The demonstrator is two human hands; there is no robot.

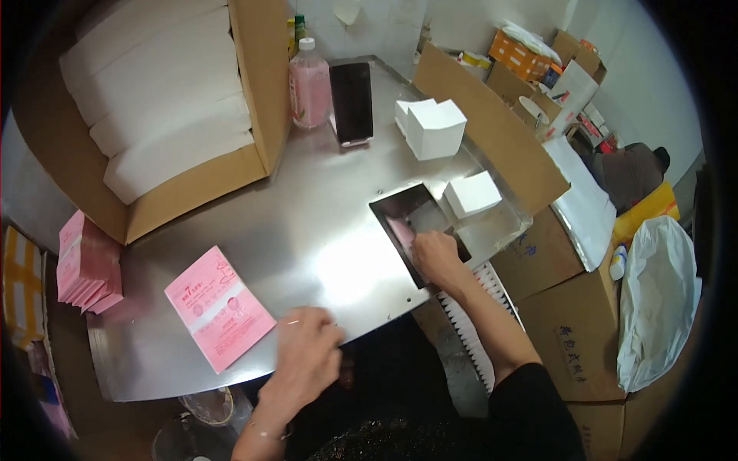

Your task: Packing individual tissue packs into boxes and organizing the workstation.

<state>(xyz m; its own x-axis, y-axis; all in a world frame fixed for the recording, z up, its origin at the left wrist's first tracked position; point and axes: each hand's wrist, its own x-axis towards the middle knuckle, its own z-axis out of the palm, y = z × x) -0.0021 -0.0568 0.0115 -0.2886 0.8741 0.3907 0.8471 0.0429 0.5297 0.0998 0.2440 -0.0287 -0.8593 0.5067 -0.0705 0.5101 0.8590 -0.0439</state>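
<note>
pink bottle (310, 86), dark phone (352, 102) and white stacks (435, 127) stand behind the tray (390, 209).

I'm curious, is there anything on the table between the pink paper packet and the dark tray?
Nothing: between the pink packet and dark tray, the head view shows bare shiny metal tabletop.

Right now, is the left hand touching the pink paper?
Apart. The head view shows bare metal table between the left hand and the pink paper.

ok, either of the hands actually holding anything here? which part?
Right hand presses down on something pink in the dark tray; any grip is hidden. Left hand rests at the metal table edge beside the pink packets; apparently nothing held.
</note>
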